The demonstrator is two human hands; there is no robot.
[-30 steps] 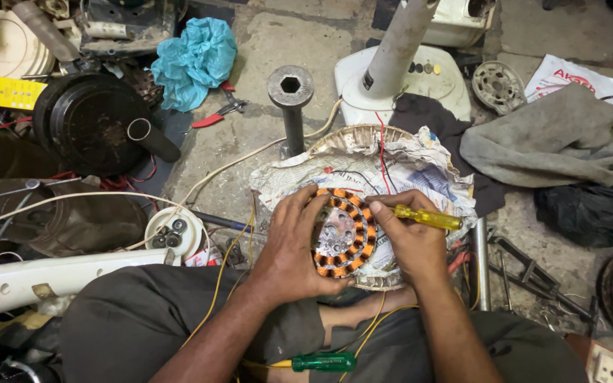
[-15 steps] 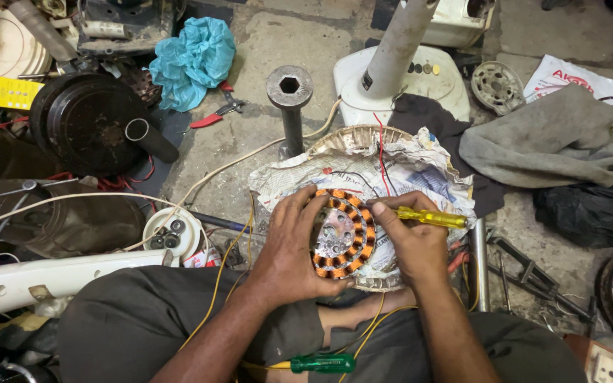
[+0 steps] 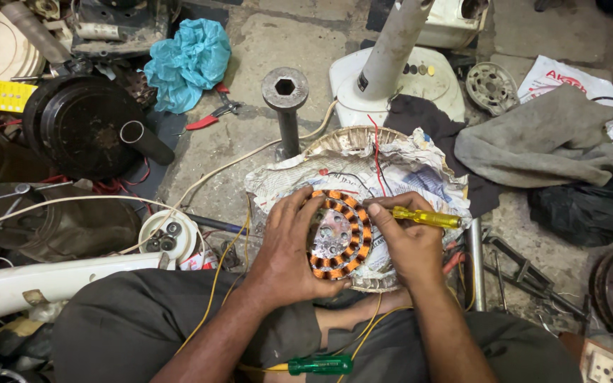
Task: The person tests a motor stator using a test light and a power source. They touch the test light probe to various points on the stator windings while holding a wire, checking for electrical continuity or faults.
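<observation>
**Steadying the stator while the screwdriver works its rim**

The copper-wound stator (image 3: 340, 234) sits at centre frame on crumpled newspaper (image 3: 391, 170) over a basket. The left hand (image 3: 289, 248) cups its left edge, fingers spread; a firm, even hold would likely stop it turning. The right hand (image 3: 409, 241) pinches a yellow screwdriver (image 3: 423, 217) at the right rim; light pressure seems wise near the windings. A green screwdriver (image 3: 321, 364) lies at lower centre.
</observation>
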